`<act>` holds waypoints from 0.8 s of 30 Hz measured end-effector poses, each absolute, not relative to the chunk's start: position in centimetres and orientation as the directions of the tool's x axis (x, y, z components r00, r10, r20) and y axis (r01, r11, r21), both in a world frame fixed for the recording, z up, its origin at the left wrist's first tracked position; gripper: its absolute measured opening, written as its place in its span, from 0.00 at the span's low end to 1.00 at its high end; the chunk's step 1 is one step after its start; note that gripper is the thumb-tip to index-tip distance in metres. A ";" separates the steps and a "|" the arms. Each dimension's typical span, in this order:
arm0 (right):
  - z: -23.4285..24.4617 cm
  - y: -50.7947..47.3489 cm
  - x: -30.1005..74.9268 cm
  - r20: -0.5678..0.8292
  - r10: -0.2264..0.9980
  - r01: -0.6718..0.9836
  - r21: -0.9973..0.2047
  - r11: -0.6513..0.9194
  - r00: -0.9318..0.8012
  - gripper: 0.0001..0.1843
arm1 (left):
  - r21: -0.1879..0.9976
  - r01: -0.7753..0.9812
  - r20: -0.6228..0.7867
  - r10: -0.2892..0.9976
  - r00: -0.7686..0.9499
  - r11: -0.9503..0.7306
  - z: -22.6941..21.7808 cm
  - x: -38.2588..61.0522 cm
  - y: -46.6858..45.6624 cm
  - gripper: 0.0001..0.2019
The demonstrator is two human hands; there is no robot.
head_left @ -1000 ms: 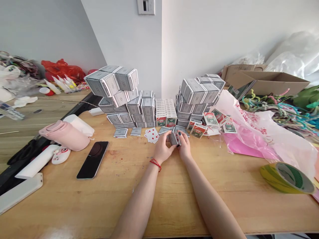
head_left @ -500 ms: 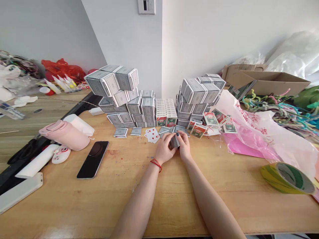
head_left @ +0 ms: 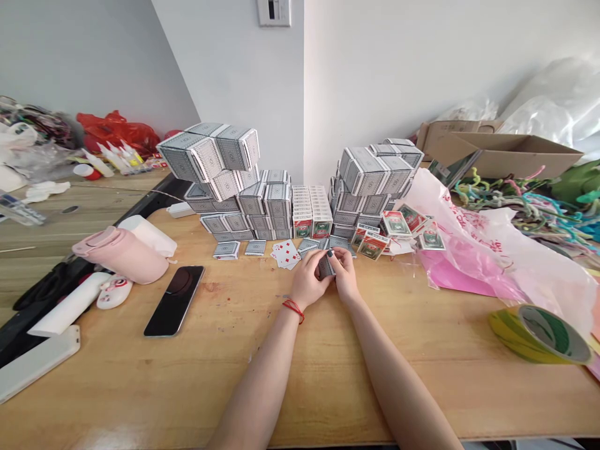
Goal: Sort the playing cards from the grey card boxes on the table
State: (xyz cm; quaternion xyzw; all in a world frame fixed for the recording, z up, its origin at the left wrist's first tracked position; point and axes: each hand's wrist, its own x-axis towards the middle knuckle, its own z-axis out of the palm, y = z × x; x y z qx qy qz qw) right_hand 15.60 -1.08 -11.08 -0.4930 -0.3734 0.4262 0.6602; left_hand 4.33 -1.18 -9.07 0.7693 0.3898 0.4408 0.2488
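Observation:
Between my two hands is a small piece of grey-backed playing cards. My left hand grips it from the left, fingers curled over its top. My right hand closes on it from the right, thumb across its face. Just beyond lie loose playing cards, some face down and some diamonds face up. Blocks built of folded cards rise in a left stack and a right stack. Two columns of boxed card decks stand between them.
Several loose card boxes lie right of the stacks, by pink and white plastic. A roll of tape sits at the right. Leftward are a black phone, a pink bottle and a mouse. An open carton stands behind.
Both hands stay in nearly the same place, still around the cards. The piece between them is tilted slightly differently. Nothing else has visibly moved apart from a slight camera shift.

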 end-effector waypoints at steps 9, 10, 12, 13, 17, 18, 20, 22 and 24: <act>-10.9 -1.2 15.5 0.070 0.934 -0.188 -0.972 0.143 0.349 0.17 | 0.718 0.388 0.508 0.816 0.275 -0.578 -9.4 4.6 -1.1 0.27; -10.9 -1.2 15.5 0.069 0.936 -0.188 -0.972 0.142 0.346 0.17 | 0.718 0.387 0.510 0.816 0.272 -0.578 -9.4 4.6 -1.2 0.27; -10.8 -1.2 15.4 0.063 0.938 -0.187 -0.973 0.133 0.340 0.17 | 0.719 0.387 0.512 0.817 0.266 -0.577 -9.5 4.7 -1.2 0.27; -10.8 -1.3 15.4 0.060 0.939 -0.185 -0.974 0.129 0.338 0.17 | 0.720 0.387 0.511 0.818 0.265 -0.576 -9.5 4.7 -1.2 0.27; -10.6 -1.3 15.3 0.061 0.940 -0.188 -0.973 0.130 0.335 0.17 | 0.724 0.388 0.504 0.821 0.266 -0.570 -9.7 4.8 -1.2 0.27; -10.5 -1.4 15.3 0.062 0.940 -0.190 -0.973 0.132 0.337 0.17 | 0.724 0.388 0.504 0.822 0.266 -0.570 -9.7 4.8 -1.2 0.27; -10.5 -1.3 15.3 0.062 0.936 -0.184 -0.974 0.133 0.346 0.16 | 0.726 0.383 0.504 0.820 0.270 -0.572 -9.7 4.7 -1.2 0.26; -10.5 -1.3 15.3 0.067 0.930 -0.169 -0.976 0.136 0.360 0.15 | 0.730 0.371 0.501 0.819 0.280 -0.574 -9.8 4.6 -1.1 0.27; -10.6 -1.3 15.4 0.074 0.927 -0.158 -0.977 0.141 0.369 0.15 | 0.736 0.360 0.494 0.818 0.295 -0.574 -9.8 4.5 -1.1 0.27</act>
